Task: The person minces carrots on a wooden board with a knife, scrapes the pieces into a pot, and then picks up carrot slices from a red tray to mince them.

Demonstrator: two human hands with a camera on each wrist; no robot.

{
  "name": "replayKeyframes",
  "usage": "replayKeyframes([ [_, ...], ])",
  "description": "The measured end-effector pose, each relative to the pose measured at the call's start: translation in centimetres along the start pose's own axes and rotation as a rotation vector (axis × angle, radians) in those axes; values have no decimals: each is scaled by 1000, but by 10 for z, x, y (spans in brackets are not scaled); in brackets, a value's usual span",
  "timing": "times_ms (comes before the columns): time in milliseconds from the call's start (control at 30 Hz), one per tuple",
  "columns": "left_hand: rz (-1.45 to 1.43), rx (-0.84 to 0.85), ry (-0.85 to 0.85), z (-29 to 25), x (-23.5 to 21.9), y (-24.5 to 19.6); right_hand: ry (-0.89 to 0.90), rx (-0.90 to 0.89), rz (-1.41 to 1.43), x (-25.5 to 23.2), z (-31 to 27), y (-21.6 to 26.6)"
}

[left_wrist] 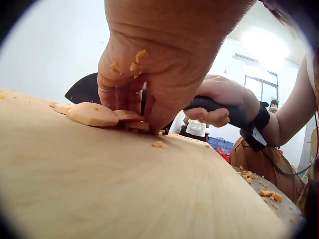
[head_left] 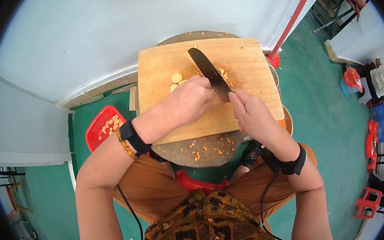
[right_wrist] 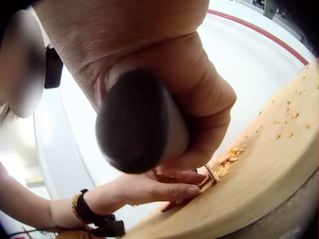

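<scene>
The right hand (head_left: 254,115) grips the black handle (right_wrist: 134,122) of a wide dark knife (head_left: 208,70), whose blade slants up and left over the wooden cutting board (head_left: 164,59). Against the blade, the left hand (head_left: 189,101) has its fingers bent down onto pale orange pieces on the board. In the left wrist view, the left hand (left_wrist: 154,69) pinches slices between thumb and fingers, with a flat round slice (left_wrist: 92,114) beside them. Round slices (head_left: 176,78) lie left of the knife, and small bits lie to its right. The right wrist view shows the blade's edge by the left fingertips.
The board rests on a round stump (head_left: 190,154) strewn with orange crumbs. A red basin (head_left: 94,127) with pieces stands at the left, and a metal bowl (head_left: 288,120) is partly under the board's right side. A white wall (head_left: 104,32) rises behind, with a red pole (head_left: 295,15).
</scene>
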State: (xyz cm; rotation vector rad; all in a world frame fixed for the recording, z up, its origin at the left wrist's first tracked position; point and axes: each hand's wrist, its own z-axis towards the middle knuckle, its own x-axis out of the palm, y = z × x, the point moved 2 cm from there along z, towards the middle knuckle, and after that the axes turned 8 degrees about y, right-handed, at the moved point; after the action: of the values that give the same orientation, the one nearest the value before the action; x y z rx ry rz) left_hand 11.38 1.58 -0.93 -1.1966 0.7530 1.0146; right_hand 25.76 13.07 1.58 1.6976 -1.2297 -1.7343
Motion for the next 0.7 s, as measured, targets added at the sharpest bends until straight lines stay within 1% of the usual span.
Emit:
replayKeyframes([
  [133,-2,-23,29,-3,-1,-1,-16,76,81,-8,-5,18],
  [200,-8,-14,22,-2,0,1,3,41,-1,-3,1,5],
  [267,-2,-2,18,-1,0,1,2,39,-3,-4,1,-2],
  [333,-1,-10,23,-1,-3,-1,4,70,75,-7,-1,5],
  [400,-7,-38,37,-2,-4,-4,-21,27,28,-8,-2,8],
  [500,17,2,-3,-2,0,-1,-4,-9,-38,-1,-1,3],
  [600,25,-12,21,-2,1,-1,5,4,3,-3,-4,8],
  [700,32,-17,23,-2,0,-1,-29,-41,7,-3,-4,10],
])
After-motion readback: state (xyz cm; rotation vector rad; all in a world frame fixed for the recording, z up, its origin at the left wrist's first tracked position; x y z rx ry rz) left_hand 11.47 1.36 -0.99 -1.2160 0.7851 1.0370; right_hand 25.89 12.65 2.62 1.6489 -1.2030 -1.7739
